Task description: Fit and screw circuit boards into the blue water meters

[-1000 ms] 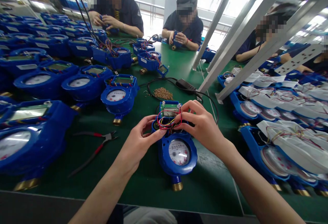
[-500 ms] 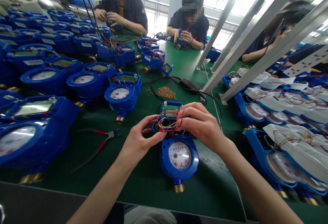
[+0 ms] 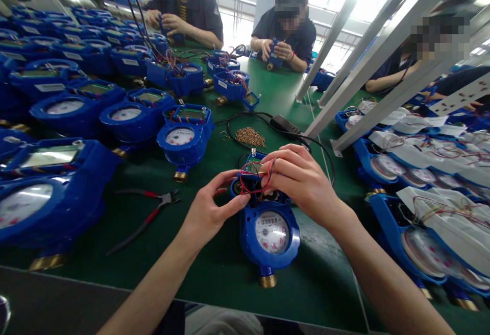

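Blue housing marks the central water meter, which lies on the green table in front of the wearer, its threaded brass end toward the near edge. Its round white dial faces up, with small red pointers. Beyond the dial, the left hand rests at the left side of the open compartment, thumb and forefinger apart, the thumb tip beside the wires. The right hand reaches over from the other side, its fingertips together on the looped red and black wires; the exact point of contact is hidden by the fingers. A green circuit board is partly visible behind them. To the left lie red-and-black-handled cutters, apart from the meter, and past them a second blue meter with its display uncovered. At far left, similar meters stand in rows; at right, others carry white covers with loose wires lying across them. Farther off, a heap of small brass-coloured screws lies near a black power strip and its cable. Pale metal supports slant up at right. Across the table, a person in dark clothing holds a blue meter in both hands; other people sit on either side.
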